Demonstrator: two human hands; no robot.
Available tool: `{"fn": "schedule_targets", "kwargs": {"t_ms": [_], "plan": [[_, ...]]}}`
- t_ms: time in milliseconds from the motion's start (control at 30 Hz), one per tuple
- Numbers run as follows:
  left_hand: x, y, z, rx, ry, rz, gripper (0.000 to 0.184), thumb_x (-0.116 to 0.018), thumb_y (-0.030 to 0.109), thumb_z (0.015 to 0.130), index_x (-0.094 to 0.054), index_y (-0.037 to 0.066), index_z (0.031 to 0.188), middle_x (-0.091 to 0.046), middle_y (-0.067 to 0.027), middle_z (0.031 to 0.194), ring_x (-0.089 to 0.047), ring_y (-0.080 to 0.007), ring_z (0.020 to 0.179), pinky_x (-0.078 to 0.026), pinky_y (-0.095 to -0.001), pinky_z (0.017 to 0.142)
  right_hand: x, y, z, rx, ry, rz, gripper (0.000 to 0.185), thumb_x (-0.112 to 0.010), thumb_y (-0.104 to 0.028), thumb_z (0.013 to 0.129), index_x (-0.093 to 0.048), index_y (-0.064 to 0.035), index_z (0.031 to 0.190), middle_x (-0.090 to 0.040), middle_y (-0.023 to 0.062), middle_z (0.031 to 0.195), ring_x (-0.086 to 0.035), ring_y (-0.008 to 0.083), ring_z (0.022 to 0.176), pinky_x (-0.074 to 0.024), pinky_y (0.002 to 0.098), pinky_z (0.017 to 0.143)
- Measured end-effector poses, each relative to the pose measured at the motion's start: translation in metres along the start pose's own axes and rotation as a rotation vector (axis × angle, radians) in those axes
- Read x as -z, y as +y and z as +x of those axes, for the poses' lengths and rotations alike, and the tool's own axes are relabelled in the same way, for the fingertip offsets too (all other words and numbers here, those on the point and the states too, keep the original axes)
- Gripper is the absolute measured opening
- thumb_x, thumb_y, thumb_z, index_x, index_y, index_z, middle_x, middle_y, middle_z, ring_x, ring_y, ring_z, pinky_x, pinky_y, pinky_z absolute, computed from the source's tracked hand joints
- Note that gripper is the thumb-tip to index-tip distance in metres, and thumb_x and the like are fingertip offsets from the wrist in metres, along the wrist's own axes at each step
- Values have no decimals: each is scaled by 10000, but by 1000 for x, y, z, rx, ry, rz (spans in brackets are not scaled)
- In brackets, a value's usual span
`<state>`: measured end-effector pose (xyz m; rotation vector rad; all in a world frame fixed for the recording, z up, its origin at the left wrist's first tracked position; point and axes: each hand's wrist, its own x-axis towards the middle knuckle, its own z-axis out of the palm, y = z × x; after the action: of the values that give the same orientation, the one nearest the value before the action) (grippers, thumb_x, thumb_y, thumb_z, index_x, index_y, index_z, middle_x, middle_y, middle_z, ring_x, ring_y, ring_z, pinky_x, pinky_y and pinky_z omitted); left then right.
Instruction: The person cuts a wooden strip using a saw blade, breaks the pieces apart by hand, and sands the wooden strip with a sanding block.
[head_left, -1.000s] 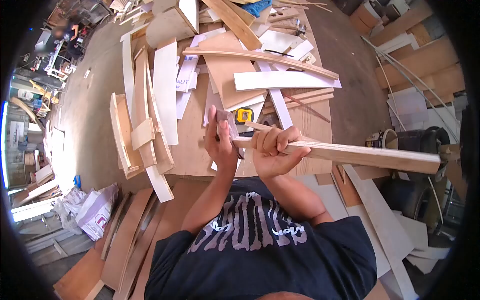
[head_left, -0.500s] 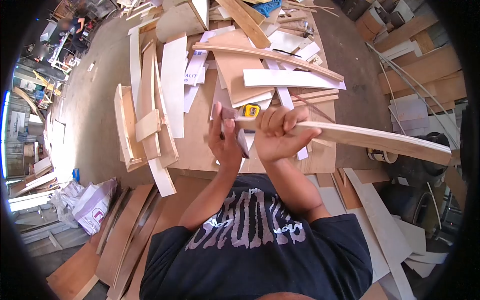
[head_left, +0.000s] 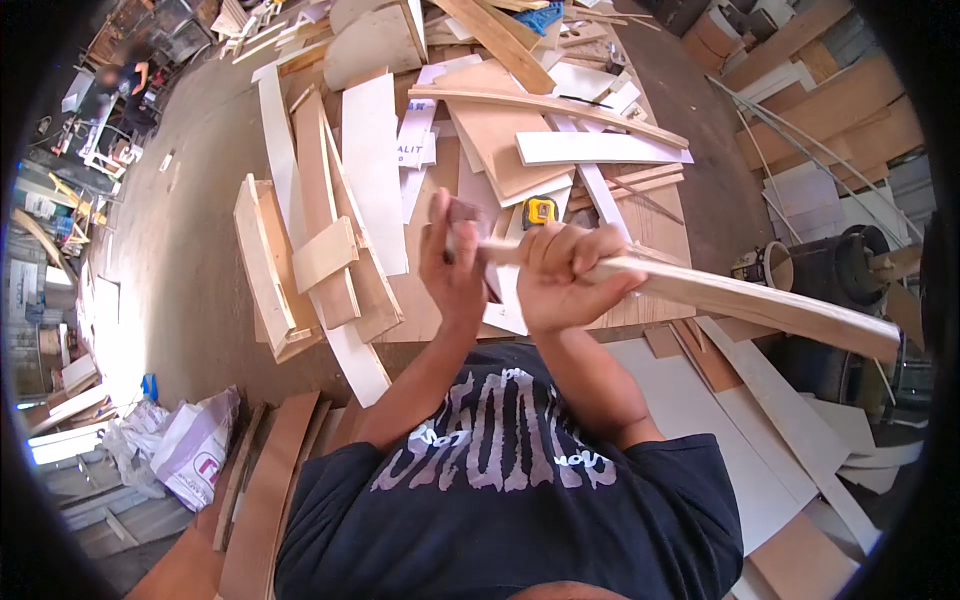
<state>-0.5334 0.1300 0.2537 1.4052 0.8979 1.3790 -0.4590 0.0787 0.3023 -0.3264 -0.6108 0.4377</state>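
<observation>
Single head view, forward and down

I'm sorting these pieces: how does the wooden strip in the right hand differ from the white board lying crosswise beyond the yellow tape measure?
The wooden strip is pale brown; the white board has a white face.
The wooden strip is held up in the right hand, while the white board lies among other boards.
Both are long and narrow.

Black T-shirt [head_left: 655, 530], pale chest lettering [head_left: 487, 455]
</observation>
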Motion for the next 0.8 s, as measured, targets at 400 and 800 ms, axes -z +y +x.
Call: {"fn": "schedule_targets", "kwargs": {"t_ms": [400, 800], "plan": [[39, -9, 23, 90, -73, -175, 458, -575, 212, 993, -517, -18, 1385, -594, -86, 1060, -543, -135, 959, -443, -277, 856, -30, 22, -21, 43, 25, -54, 575, -343, -697, 955, -356, -146, 791, -279, -26, 526, -228, 102, 423, -239, 285, 436], [35, -17, 64, 67, -6, -272, 431, -576, 186, 993, -532, 10, 1384, -619, -92, 1072, -564, -140, 966, -452, -270, 855, -37, 46, -1, -4, -18, -47, 561, -325, -667, 978, -363, -139, 791, -287, -17, 530, -240, 111, 426, -239, 292, 435]]}}
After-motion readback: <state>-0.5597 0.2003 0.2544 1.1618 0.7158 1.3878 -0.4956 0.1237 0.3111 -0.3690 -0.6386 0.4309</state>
